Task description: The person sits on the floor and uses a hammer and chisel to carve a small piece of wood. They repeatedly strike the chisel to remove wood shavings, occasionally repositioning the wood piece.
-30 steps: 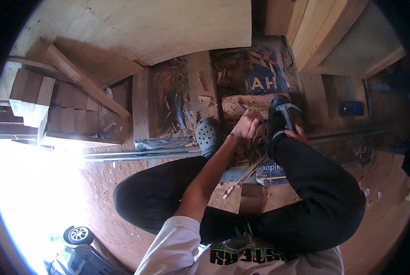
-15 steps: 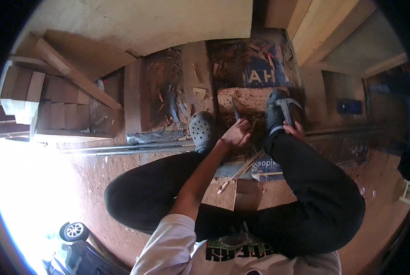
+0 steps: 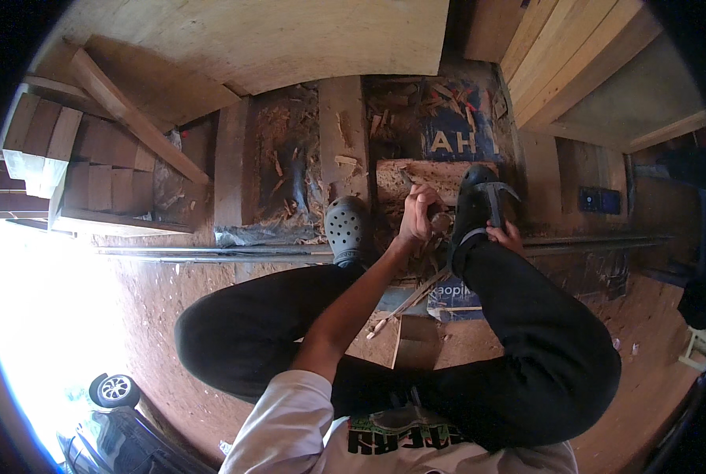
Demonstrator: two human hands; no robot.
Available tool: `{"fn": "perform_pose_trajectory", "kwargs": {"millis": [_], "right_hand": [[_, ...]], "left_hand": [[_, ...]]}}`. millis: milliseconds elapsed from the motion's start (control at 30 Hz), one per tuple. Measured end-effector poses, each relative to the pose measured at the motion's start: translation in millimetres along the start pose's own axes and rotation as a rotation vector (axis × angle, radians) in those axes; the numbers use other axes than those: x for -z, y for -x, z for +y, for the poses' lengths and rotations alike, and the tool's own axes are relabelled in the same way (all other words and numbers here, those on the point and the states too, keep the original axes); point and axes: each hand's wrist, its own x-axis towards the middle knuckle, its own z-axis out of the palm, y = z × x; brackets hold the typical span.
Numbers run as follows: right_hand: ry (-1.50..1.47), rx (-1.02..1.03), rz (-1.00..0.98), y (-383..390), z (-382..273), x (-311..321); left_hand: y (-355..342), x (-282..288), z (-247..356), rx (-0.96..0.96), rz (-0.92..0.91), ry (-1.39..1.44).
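My left hand (image 3: 421,213) is closed around a chisel (image 3: 406,178); its dark blade pokes out beyond my fingers, and most of the handle is hidden. The blade tip is over a rough, chipped piece of wood (image 3: 436,171) lying between my feet. In my right hand (image 3: 508,235) is a claw hammer (image 3: 495,197), gripped by its handle, the metal head up beside my right shoe (image 3: 473,189). That shoe rests against the wood's right end. My left shoe (image 3: 347,225), a grey clog with holes, stands left of the wood.
Wood chips and splinters (image 3: 448,99) lie on dark blue printed sheeting (image 3: 456,142) beyond the wood. Long metal bars (image 3: 274,254) run across the floor. Stacked wood blocks (image 3: 108,188) sit at left, a plywood panel (image 3: 290,39) at the far side, thick boards (image 3: 566,55) at far right.
My left hand has moved slightly away from me and turned upward, with the chisel tilting. The hammer in my right hand has shifted slightly nearer to me.
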Motion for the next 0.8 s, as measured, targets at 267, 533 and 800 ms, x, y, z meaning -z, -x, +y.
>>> {"fn": "perform_pose_trajectory", "kwargs": {"millis": [267, 533, 800], "right_hand": [[0.005, 0.030, 0.008, -1, 2, 0], [0.079, -0.017, 0.063, -4, -2, -2], [0.048, -0.039, 0.081, 0, -1, -3]], "left_hand": [[-5, -3, 8, 0.020, -0.042, 0.047], [-1, 8, -4, 0.016, -0.216, 0.034], [-40, 82, -47, -0.166, -0.191, -0.114]]}}
